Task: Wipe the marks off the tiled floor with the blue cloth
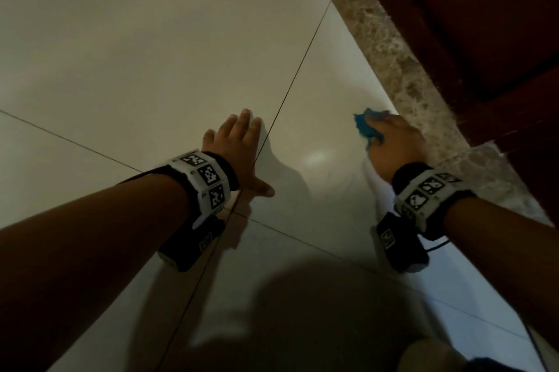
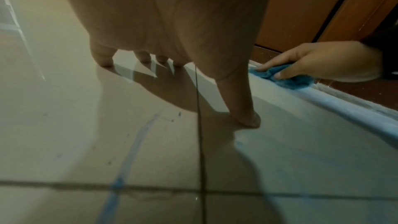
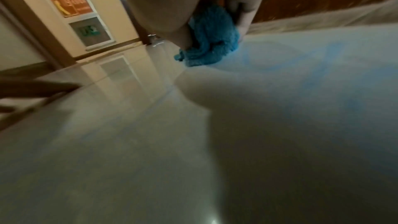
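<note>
The fluffy blue microfibre cloth [image 1: 364, 126] is bunched into a crumpled wad, pressed down on the glossy pale-cream tiled floor [image 1: 157, 47] right at the edge of the speckled stone strip. A long curved blue streak [image 2: 129, 152] crosses a dark grout line, with small dark specks just beside it. Near the cloth, hazy blue smears [image 3: 312, 64] spread across the tile, soft and blurred.

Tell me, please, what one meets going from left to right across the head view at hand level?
Left hand pressed flat on the tiled floor → dark grout line → blue cloth → right hand gripping it → speckled stone strip → dark wooden door.
</note>
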`<action>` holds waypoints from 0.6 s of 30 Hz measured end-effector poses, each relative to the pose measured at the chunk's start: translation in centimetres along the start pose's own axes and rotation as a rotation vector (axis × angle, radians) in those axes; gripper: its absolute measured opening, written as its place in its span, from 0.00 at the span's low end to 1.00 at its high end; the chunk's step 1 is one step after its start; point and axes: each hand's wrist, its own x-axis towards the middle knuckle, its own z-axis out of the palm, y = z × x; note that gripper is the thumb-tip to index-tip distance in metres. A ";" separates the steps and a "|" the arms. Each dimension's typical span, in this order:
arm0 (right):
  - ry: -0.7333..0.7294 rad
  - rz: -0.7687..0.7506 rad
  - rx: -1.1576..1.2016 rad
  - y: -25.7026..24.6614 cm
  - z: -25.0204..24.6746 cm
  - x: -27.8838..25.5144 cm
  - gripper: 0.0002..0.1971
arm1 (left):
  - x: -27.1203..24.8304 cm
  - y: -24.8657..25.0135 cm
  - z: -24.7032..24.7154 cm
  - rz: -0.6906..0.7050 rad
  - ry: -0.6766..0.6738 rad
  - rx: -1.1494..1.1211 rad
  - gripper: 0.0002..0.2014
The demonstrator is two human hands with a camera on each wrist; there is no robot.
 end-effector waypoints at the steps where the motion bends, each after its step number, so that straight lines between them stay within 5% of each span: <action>1: -0.022 -0.049 0.040 -1.0 0.8 -0.6 0.24 | 0.0 0.1 -0.1 -0.001 -0.007 0.000 0.69; 6: -0.015 -0.350 0.050 -6.4 3.1 -5.7 0.24 | 0.1 0.0 0.0 -0.001 -0.001 0.002 0.69; 10: -0.042 -0.467 0.089 -5.0 2.0 -4.7 0.23 | -0.1 0.0 0.1 0.009 0.010 -0.010 0.68; 14: 0.011 -0.115 0.243 -0.1 0.3 2.0 0.18 | -0.3 -0.1 0.3 0.010 0.014 -0.025 0.67; 18: 0.108 0.140 0.316 1.0 -0.1 3.1 0.16 | -0.3 0.0 0.3 0.001 0.012 -0.027 0.67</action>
